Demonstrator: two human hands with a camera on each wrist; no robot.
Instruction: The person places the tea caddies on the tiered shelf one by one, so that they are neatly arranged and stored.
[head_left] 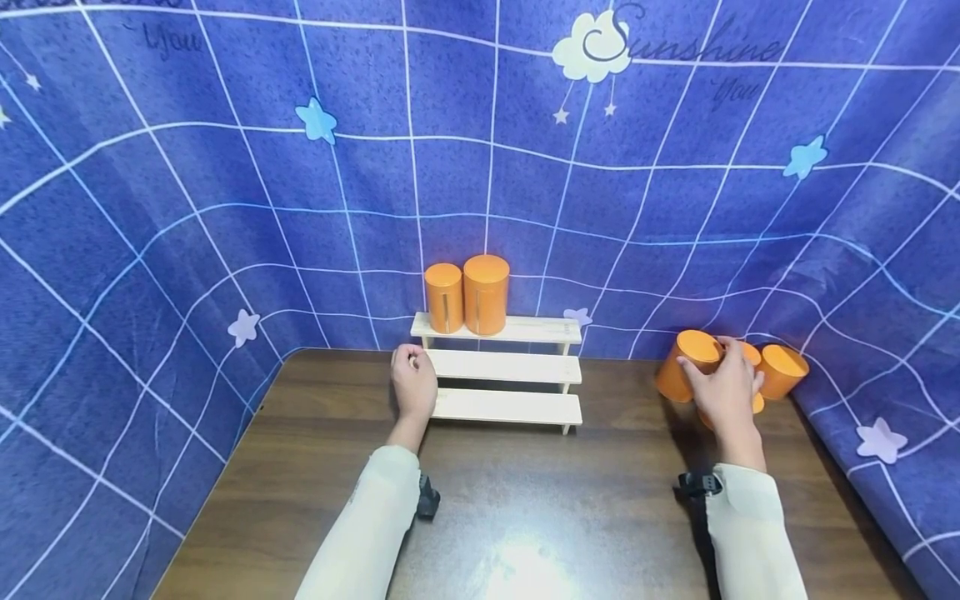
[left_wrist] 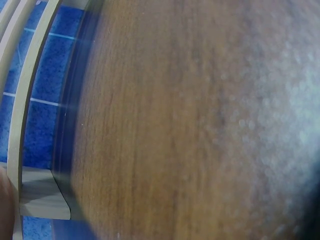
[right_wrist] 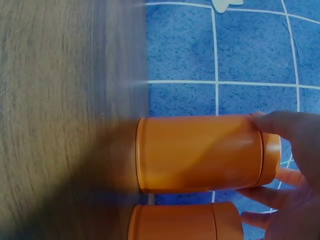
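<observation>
My right hand (head_left: 726, 390) grips an orange cylindrical canister (head_left: 675, 382) near its lid, thumb on one side and fingers on the other. In the right wrist view that canister (right_wrist: 200, 155) shows its full length, with a smaller orange canister (right_wrist: 175, 223) beside it. At the left end of a pale wooden three-step rack (head_left: 506, 367), my left hand (head_left: 415, 385) holds on with curled fingers. The left wrist view catches only a bit of that hand, against the rack's wooden edge (left_wrist: 22, 100). Two orange canisters (head_left: 486, 296) stand side by side on the top step.
Behind and beside my right hand are more orange canisters (head_left: 782, 372), partly covered by it. Everything stands on a brown wood-grain table (head_left: 600, 500). A blue cloth (head_left: 360, 183) with a white grid and stars hangs behind and along both sides.
</observation>
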